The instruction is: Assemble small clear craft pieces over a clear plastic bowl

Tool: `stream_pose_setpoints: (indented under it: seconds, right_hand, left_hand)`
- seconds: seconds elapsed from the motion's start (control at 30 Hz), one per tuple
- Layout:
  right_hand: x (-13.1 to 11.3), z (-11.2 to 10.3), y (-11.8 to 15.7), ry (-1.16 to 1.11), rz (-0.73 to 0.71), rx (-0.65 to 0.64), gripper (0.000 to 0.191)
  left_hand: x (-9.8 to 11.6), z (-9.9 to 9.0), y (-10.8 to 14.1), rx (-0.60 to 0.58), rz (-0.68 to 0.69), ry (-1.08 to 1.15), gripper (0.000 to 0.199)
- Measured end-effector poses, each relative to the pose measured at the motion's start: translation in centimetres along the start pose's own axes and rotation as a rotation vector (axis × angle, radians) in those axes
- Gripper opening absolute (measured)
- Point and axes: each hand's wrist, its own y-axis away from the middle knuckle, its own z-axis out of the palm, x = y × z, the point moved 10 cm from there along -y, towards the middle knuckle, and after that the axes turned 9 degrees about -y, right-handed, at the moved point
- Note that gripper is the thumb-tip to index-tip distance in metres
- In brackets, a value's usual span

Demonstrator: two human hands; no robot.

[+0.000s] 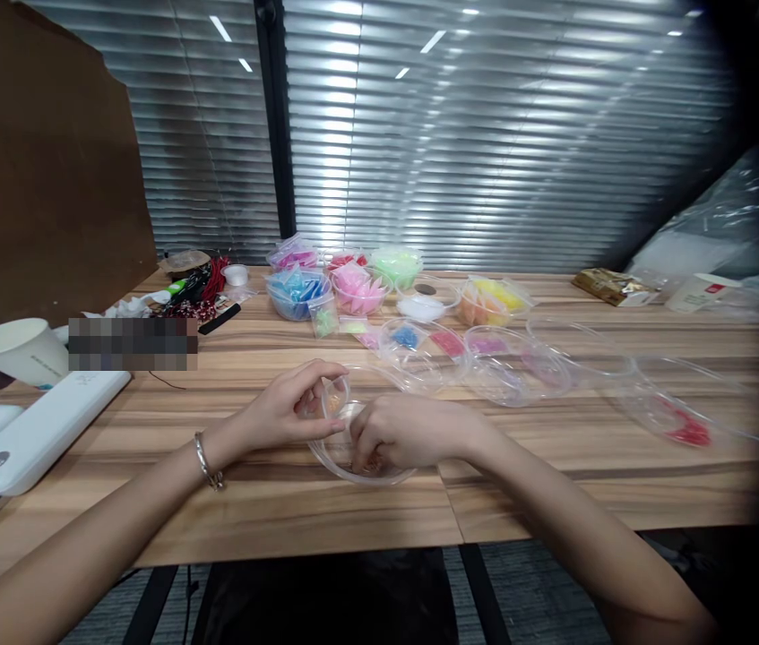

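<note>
left hand (293,405) gripping small cup (334,398) beside bowl (330,458) on desk (218,511); right hand (412,432) reaching into bowl, fingers curled, can't tell if pinching anything; looking like picking stage tbh, next move calling for light touch

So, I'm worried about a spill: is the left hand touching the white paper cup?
Apart. The head view shows bare wooden tabletop between the left hand and the paper cup.
</note>
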Motion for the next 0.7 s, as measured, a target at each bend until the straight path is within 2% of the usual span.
stream_pose_setpoints:
  seconds: [0.17,0.33,0.47,0.7]
  right_hand:
    - [0.9,-0.2,0.3,0.029,0.092,0.032,0.017]
    - [1.4,0.0,0.5,-0.031,0.143,-0.044,0.03]
    - [1.0,0.2,0.7,-0.098,0.115,-0.124,0.031]
    - [0.6,0.5,1.2,-0.17,0.072,-0.157,0.03]
  left_hand:
    - [-0.2,0.4,0.1,-0.026,-0.021,0.018,0.053]
    - [-0.2,0.6,0.0,-0.051,-0.031,0.038,0.052]
    - [-0.3,0.9,0.0,-0.073,-0.049,0.07,0.052]
    - [-0.3,0.9,-0.1,-0.088,-0.067,0.065,0.051]
